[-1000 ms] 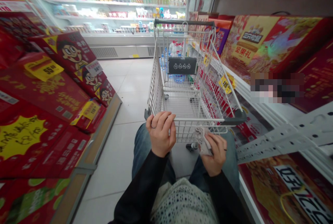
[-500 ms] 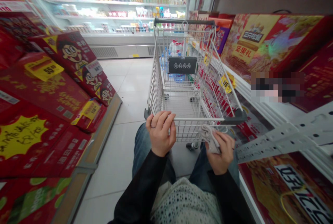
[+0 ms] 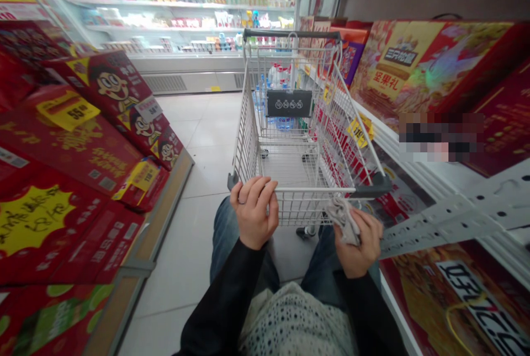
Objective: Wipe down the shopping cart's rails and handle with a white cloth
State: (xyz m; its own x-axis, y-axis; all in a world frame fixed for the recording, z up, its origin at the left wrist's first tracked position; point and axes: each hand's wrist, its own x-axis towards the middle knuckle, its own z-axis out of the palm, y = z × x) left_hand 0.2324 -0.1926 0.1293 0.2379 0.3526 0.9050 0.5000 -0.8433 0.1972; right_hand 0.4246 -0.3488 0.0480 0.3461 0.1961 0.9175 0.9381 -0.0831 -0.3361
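A wire shopping cart (image 3: 244, 124) stands in front of me, with a dark plaque (image 3: 289, 104) on its far side. My left hand (image 3: 257, 213) is closed over the near top rail, close to its left grey corner piece. In my right hand (image 3: 361, 240) is a crumpled light grey cloth (image 3: 344, 222), gripped between thumb and fingers. The cloth lies against the near wire panel, just below the rail's right part. Part of the cloth is hidden by my fingers.
Red gift boxes (image 3: 78, 141) are stacked on a low platform at the left. Along the right runs a white metal shelf (image 3: 447, 218) with boxed nuts (image 3: 408, 72), close beside the cart. Bottled water (image 3: 284, 77) and a refrigerated display (image 3: 165, 63) stand beyond it.
My right hand has slid a little to the right along the cart's near side, taking the cloth with it. My left hand stays on the rail.
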